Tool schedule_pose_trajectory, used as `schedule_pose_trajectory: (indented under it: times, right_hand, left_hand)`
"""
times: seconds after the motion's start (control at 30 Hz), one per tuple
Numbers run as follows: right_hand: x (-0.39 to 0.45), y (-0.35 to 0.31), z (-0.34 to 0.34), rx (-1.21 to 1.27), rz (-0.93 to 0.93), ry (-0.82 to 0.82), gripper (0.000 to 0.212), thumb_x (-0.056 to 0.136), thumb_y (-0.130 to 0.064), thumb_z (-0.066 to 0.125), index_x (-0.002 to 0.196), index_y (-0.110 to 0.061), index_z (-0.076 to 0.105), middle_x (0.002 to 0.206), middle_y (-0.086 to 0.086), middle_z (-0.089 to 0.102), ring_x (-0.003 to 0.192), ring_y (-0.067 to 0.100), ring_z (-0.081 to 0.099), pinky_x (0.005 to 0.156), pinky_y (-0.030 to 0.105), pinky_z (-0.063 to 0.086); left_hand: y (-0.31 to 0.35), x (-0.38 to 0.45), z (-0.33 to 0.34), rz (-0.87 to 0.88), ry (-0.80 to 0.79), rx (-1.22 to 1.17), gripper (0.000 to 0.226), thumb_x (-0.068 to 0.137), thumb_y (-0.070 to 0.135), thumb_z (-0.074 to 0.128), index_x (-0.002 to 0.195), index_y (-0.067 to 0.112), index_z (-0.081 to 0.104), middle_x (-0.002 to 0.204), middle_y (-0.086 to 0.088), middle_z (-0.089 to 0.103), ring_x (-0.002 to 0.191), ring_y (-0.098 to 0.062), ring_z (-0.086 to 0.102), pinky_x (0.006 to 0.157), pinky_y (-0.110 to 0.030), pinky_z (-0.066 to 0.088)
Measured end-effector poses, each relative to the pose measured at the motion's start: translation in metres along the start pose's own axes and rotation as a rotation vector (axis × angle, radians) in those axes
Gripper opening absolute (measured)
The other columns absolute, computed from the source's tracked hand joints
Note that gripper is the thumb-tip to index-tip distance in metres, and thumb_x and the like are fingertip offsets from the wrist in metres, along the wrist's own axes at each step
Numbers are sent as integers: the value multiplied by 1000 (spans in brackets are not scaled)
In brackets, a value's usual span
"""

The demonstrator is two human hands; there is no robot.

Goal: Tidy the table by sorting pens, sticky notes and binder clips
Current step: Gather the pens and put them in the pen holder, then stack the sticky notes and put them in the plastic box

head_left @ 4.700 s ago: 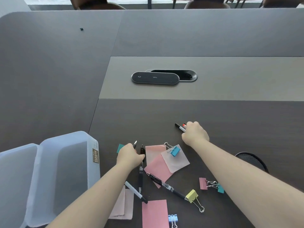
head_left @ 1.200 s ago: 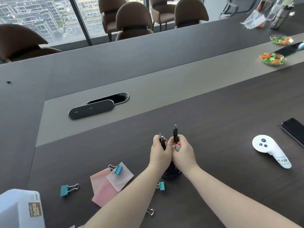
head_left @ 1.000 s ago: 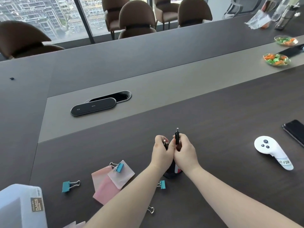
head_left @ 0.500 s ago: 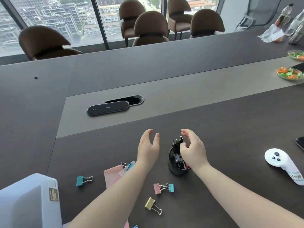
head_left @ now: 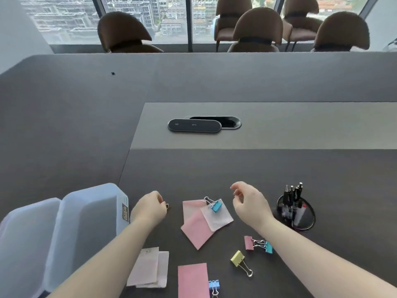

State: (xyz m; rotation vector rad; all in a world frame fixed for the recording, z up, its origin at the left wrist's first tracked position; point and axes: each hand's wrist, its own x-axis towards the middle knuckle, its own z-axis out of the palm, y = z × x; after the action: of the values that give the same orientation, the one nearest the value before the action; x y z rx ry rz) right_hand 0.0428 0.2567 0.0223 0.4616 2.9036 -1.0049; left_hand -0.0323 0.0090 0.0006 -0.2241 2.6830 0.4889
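**On the dark table: pens in the cup, notes and clips loose**

On the dark, matte table (head_left: 214,168), the left hand (head_left: 149,209) curls down beside the bins, its fingers closed over something with a small wire loop poking out at the fingertips; what it is I cannot tell. The right hand (head_left: 250,204) hovers above the surface, fingers loosely bent and apart, holding nothing.

Between the hands lie overlapping square sticky notes (head_left: 202,222), pink and pale, thin and flat, with a blue binder clip (head_left: 214,205) resting on their upper edge, its wire handles pointing left. To the right stands a round black mesh cup (head_left: 305,220) with the pens (head_left: 293,196) upright inside, their dark tips above the rim.

Nearer the person, a pink clip (head_left: 249,242) and a teal clip (head_left: 268,247) touch handle to handle under the right forearm. A yellow clip (head_left: 237,258) lies just below them, its silver handles stretched out. A pink rectangular note pad (head_left: 193,280) sits at the bottom edge, with a light blue clip (head_left: 213,284) touching its right side. Pale, slightly crumpled notes (head_left: 150,267) lie by the left forearm.

Two translucent plastic bins (head_left: 64,233) with rounded corners stand at the left.
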Motion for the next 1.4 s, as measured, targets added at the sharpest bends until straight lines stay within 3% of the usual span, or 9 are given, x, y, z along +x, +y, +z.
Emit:
schedule_pose_trajectory:
  times: [0.27, 0.47, 0.7, 0.87, 0.93, 1.07, 1.13, 1.23, 1.4]
  right_hand:
    - [6, 8, 48, -201, 353, -308, 36, 86, -36, 58, 115, -14, 53, 113, 2, 62, 104, 22, 58, 79, 31, 46]
    - [10, 1, 65, -312, 446, -254, 53, 75, -51, 68, 109, -13, 53, 113, 4, 61, 116, 24, 49, 81, 33, 47]
    - [12, -1, 78, -195, 562, -227, 46, 73, -36, 75, 105, -12, 53, 113, 6, 63, 117, 26, 50, 76, 31, 41]
    - [16, 13, 82, -114, 624, -246, 34, 75, -31, 70, 102, -14, 57, 109, 5, 64, 115, 27, 50, 76, 29, 43]
    - [16, 18, 83, -63, 636, -214, 12, 78, -21, 62, 86, -18, 53, 100, 3, 63, 108, 26, 54, 77, 31, 45]
    - [16, 22, 79, 102, 633, -150, 12, 78, -9, 56, 77, -20, 51, 87, -1, 56, 90, 22, 54, 68, 28, 42]
    - [16, 23, 75, 217, 663, -147, 14, 77, -7, 57, 85, -19, 55, 86, -1, 56, 93, 23, 56, 67, 26, 41]
    - [19, 25, 68, 355, 718, -177, 16, 77, -1, 54, 74, -16, 58, 73, 1, 56, 78, 25, 56, 60, 27, 42]
    - [19, 19, 59, 560, 804, -303, 18, 78, 7, 55, 74, -10, 56, 66, 9, 56, 49, 16, 52, 47, 21, 41]
  left_hand:
    - [-46, 7, 17, -47, -26, 9, 17, 91, 28, 51, 99, 16, 60, 112, -3, 63, 94, -22, 55, 78, -30, 46]
    - [-15, -2, 46, 43, -136, -75, 40, 75, 49, 68, 99, 18, 63, 109, 1, 67, 104, -20, 61, 84, -30, 49]
    - [29, -15, 79, 99, -172, 39, 64, 66, 43, 80, 111, 13, 45, 118, -2, 47, 114, -20, 53, 89, -33, 48]
    - [39, -4, 81, -27, -200, 6, 63, 66, 38, 81, 113, 11, 47, 121, -5, 53, 117, -24, 54, 91, -33, 47]
    - [40, 2, 78, -74, -237, 3, 58, 66, 39, 79, 110, 13, 52, 117, -3, 59, 113, -23, 57, 87, -33, 49]
    - [42, 5, 74, -69, -257, 6, 17, 75, 33, 66, 82, 23, 55, 101, 0, 62, 96, -21, 61, 72, -28, 46]
    - [43, 7, 74, -73, -243, -128, 12, 80, 17, 54, 73, 21, 45, 90, 0, 58, 84, -22, 55, 65, -27, 41]
    - [42, 11, 68, -115, -261, -444, 20, 80, 4, 41, 97, 13, 49, 95, -4, 57, 88, -25, 54, 62, -29, 44]
    - [37, 12, 60, -184, -307, -874, 22, 90, 10, 44, 106, 19, 55, 106, -6, 65, 101, -27, 62, 94, -44, 52]
